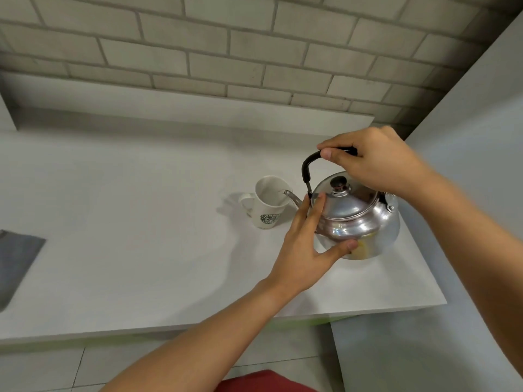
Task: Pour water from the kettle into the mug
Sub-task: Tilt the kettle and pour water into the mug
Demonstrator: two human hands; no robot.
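Steel kettle [359, 222] is sitting near the right end of the white counter [141, 250], or is held just above it; contact with the top can't be told. It's tilting slightly toward the left, lid on with a dark knob [338, 183]. Its thin spout [293, 197] is reaching over the rim of the white mug [268, 202], tip just inside the opening. No water stream can be made out. Mug is standing upright just left of the kettle, handle pointing left, green round logo facing the camera.

Right hand [376, 162] is curling closed around the black handle [308, 168] arching over the lid, thumb pressing on the front of the grip. Left hand [305, 244] is spreading open against the kettle's left side, fingers lying up by the spout base, thumb pressing the lower belly, steadying rather than wrapping it.

Grey cloth [17, 258] is lying at the counter's far left edge, well apart from the mug. Grey brick wall [226, 46] is running behind the counter. A red garment [263, 381] is showing at the bottom edge.
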